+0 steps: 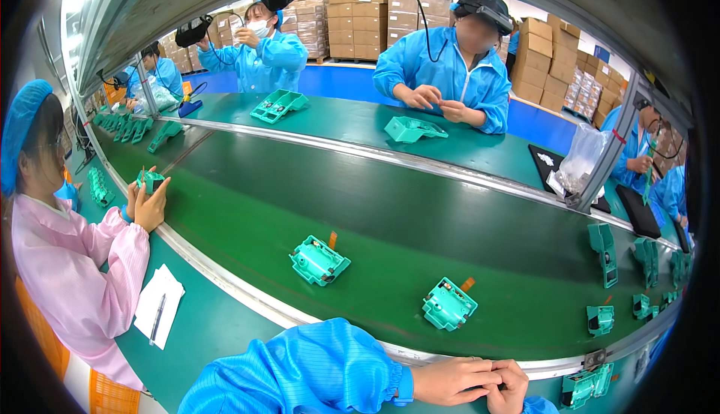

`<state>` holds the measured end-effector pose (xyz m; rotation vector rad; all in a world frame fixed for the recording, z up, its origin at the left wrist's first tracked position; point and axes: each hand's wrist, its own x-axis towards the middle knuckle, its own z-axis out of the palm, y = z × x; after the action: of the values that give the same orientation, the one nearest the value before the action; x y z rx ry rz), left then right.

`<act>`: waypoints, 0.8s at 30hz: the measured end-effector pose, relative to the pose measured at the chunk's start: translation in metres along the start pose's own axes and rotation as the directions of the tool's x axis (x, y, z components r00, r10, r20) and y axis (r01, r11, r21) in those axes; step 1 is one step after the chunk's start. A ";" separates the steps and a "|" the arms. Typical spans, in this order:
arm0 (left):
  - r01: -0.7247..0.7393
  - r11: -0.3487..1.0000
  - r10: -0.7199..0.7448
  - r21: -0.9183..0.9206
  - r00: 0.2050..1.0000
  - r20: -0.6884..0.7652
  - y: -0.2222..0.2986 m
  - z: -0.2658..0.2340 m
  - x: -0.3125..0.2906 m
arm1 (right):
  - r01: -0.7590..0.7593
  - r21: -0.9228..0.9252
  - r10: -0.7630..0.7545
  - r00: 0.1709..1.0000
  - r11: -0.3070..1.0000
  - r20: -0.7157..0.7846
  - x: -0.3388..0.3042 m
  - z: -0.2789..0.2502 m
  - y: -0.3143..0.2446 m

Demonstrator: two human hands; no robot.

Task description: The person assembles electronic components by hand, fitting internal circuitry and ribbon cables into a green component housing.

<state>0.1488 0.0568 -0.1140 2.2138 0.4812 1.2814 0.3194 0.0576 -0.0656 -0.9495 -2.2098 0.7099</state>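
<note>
My left hand (450, 381) reaches in from a blue sleeve at the near edge of the belt, fingers bent and pressed against my right hand. My right hand (510, 385) is curled, its fingertips meeting those of the left. Whatever lies between them, if anything, is hidden. Just right of my hands, a green plastic housing (587, 386) lies on the near bench. Beyond them on the belt sit two more green housings, one nearer (449, 304) and one farther left (319, 260), each with an orange strip sticking out.
The dark green conveyor belt (360, 196) crosses in front, edged by a metal rail (277, 307). More green parts (602, 255) line its right side. At left, a person in pink (75, 264) holds a green part beside paper (159, 301) and a pen. People in blue work across the belt.
</note>
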 end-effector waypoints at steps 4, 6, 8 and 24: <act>-0.029 1.000 0.030 0.007 0.999 -0.025 -0.001 0.003 0.002 | 0.000 0.008 0.000 1.000 1.000 0.002 0.000 -0.003 -0.001; -0.024 1.000 0.025 0.007 0.999 -0.022 -0.001 0.004 0.002 | -0.002 0.013 0.002 1.000 1.000 0.002 0.000 -0.004 -0.002; -0.019 1.000 0.019 0.007 1.000 -0.019 0.000 0.004 0.004 | -0.004 0.019 0.004 1.000 1.000 0.003 0.000 -0.005 -0.002; -0.006 1.000 0.006 -0.009 0.999 -0.047 0.002 0.008 0.007 | 0.001 0.012 -0.001 1.000 1.000 0.004 -0.001 -0.009 0.000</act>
<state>0.1598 0.0570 -0.1112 2.1832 0.4855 1.3381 0.3269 0.0589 -0.0602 -0.9415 -2.2074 0.7241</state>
